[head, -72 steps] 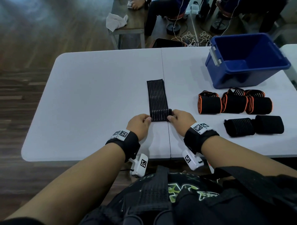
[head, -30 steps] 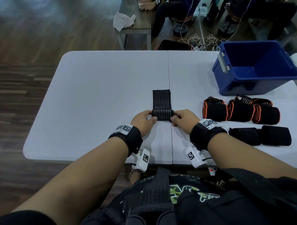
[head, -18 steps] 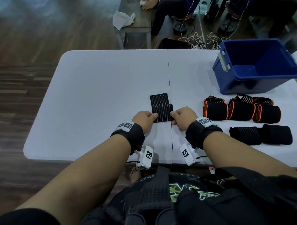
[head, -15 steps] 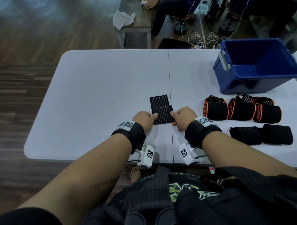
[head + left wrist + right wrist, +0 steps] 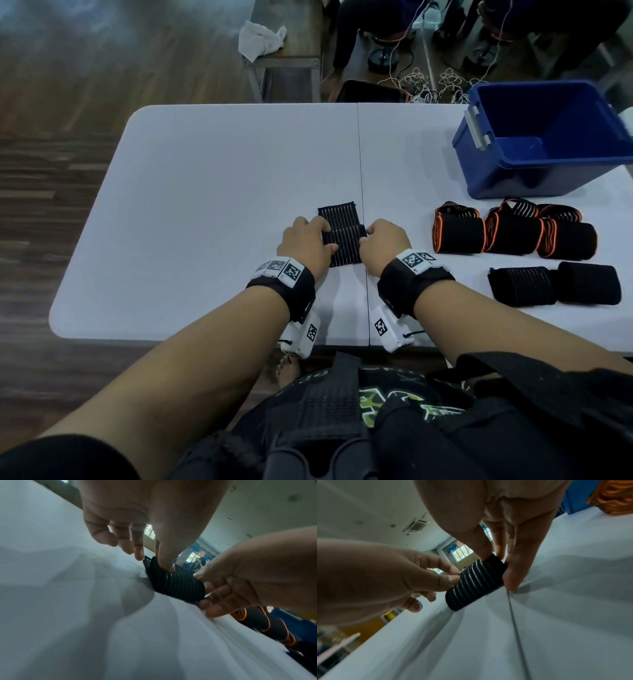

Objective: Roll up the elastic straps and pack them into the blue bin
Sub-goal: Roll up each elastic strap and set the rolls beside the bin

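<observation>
The black ribbed strap [image 5: 342,240] lies near the middle of the white table [image 5: 212,192], mostly wound into a roll, with a short flat tail reaching toward the far side. The left hand [image 5: 305,245] pinches the roll's left end and the right hand [image 5: 383,245] pinches its right end, fingers curled around it. Rolling seems nearly finished (only the tail is left); next, likely, wind it in and carry the roll to the blue bin [image 5: 548,137] at far right. Five rolled straps [image 5: 513,236] wait near it.
</observation>
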### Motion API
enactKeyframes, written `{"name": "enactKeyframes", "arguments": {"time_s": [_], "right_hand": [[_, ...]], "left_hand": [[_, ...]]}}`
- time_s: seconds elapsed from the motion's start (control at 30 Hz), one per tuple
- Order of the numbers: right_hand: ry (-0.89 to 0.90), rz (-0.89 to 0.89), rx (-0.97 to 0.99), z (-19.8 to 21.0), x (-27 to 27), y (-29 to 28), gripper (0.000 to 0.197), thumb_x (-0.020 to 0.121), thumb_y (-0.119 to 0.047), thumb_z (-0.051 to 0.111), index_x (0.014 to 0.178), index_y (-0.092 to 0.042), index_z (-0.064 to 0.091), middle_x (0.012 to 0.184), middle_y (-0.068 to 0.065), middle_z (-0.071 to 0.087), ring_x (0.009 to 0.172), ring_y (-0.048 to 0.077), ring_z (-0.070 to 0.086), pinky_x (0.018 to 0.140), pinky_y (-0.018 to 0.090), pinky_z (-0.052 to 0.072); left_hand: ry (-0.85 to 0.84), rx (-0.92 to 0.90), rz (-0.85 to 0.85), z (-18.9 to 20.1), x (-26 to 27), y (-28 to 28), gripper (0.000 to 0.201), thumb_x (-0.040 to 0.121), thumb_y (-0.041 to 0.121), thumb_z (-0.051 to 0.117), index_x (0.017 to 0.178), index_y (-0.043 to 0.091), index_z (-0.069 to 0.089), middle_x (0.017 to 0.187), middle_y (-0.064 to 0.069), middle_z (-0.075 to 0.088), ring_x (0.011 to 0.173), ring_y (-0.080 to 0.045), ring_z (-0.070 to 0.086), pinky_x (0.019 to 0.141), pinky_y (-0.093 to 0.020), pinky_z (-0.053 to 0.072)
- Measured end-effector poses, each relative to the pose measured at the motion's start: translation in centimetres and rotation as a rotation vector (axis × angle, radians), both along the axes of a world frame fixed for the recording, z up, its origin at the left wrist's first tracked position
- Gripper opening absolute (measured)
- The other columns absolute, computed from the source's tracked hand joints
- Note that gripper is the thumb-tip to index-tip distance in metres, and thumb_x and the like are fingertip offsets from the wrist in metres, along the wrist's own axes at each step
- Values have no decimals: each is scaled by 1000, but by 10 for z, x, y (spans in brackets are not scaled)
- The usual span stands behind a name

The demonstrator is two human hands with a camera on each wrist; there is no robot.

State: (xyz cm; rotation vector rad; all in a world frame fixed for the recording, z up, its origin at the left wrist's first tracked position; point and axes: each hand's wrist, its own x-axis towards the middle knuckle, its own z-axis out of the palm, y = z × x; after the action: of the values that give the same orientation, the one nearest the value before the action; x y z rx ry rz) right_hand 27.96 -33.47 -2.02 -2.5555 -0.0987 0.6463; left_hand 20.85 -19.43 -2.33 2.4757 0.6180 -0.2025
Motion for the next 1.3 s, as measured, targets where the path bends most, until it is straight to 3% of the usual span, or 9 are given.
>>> {"name": "enactKeyframes", "arguments": {"time_s": [0.1, 0.17, 0.3, 0.4, 0.53, 0.73, 1.0, 1.17, 1.3], "right_hand": [[113, -95, 197, -1, -2, -5, 38, 80, -42, 68, 62, -14, 50, 55, 5, 53, 71, 38, 70, 66, 43, 57], [187, -173, 317, -3, -1, -7, 45, 71, -43, 77, 55, -7, 55, 53, 8, 60, 72, 40, 72, 68, 53, 61], [285, -260, 565, 2, -5, -2, 19, 80, -15, 80, 88, -3, 68, 92, 18, 72, 87, 32, 74, 71, 43, 63], [273, -237, 643, 4, -9, -1, 29, 79, -6, 79, 105, -2, 65, 104, 19, 70, 87, 30, 72, 60, 35, 60], [253, -160, 727, 2, -15, 1, 40, 76, 0, 77, 109, -16, 62, 114, 13, 68, 103, 29, 69, 84, 45, 60], [174, -30, 720, 12, -20, 1, 53, 75, 11, 73, 121, -12, 58, 106, -2, 69, 86, 3, 64, 76, 9, 48], [-59, -204, 670, 18, -31, -19, 57, 76, -1, 77, 125, -21, 56, 124, -4, 58, 99, 13, 65, 83, 22, 53], [-1, -388, 700, 17, -42, -62, 55, 84, 1, 71, 135, -10, 52, 119, 10, 64, 104, 18, 65, 90, 27, 52], [25, -606, 733, 17, -60, -103, 45, 86, -2, 71, 127, -10, 57, 112, 14, 67, 99, 24, 69, 87, 39, 58]], "left_hand": [[-12, 37, -55, 0, -1, 1, 36, 93, 37, 64, 126, 25, 59, 129, -4, 52, 122, -29, 46, 102, -46, 45], [-17, 37, -63, -2, -3, 5, 35, 92, 38, 65, 125, 23, 62, 128, -3, 53, 122, -28, 47, 102, -46, 44], [-34, 8, -76, -2, -13, 13, 32, 89, 40, 69, 115, 23, 66, 121, 0, 58, 117, -26, 50, 99, -46, 47], [-75, -5, -80, -3, -20, 15, 30, 87, 39, 71, 111, 21, 67, 122, 2, 57, 115, -24, 49, 98, -43, 46], [-140, -34, -86, -9, -28, 16, 33, 85, 36, 74, 111, 18, 66, 130, 4, 53, 119, -22, 47, 101, -33, 42], [-244, -174, -146, -4, -29, 21, 78, 77, 25, 81, 144, 28, 42, 143, 6, 49, 125, -18, 46, 106, -28, 35], [-164, -455, -246, 0, -6, 18, 62, 77, 17, 78, 128, 35, 49, 109, 9, 68, 95, -12, 65, 84, -25, 49], [-53, -731, -390, 4, 14, -8, 44, 84, 9, 75, 120, 15, 51, 100, -13, 70, 67, -1, 68, 62, -17, 53], [60, -758, -523, -2, 28, -38, 45, 69, 42, 77, 110, 34, 60, 98, -9, 74, 89, -26, 73, 86, -48, 59]]}}
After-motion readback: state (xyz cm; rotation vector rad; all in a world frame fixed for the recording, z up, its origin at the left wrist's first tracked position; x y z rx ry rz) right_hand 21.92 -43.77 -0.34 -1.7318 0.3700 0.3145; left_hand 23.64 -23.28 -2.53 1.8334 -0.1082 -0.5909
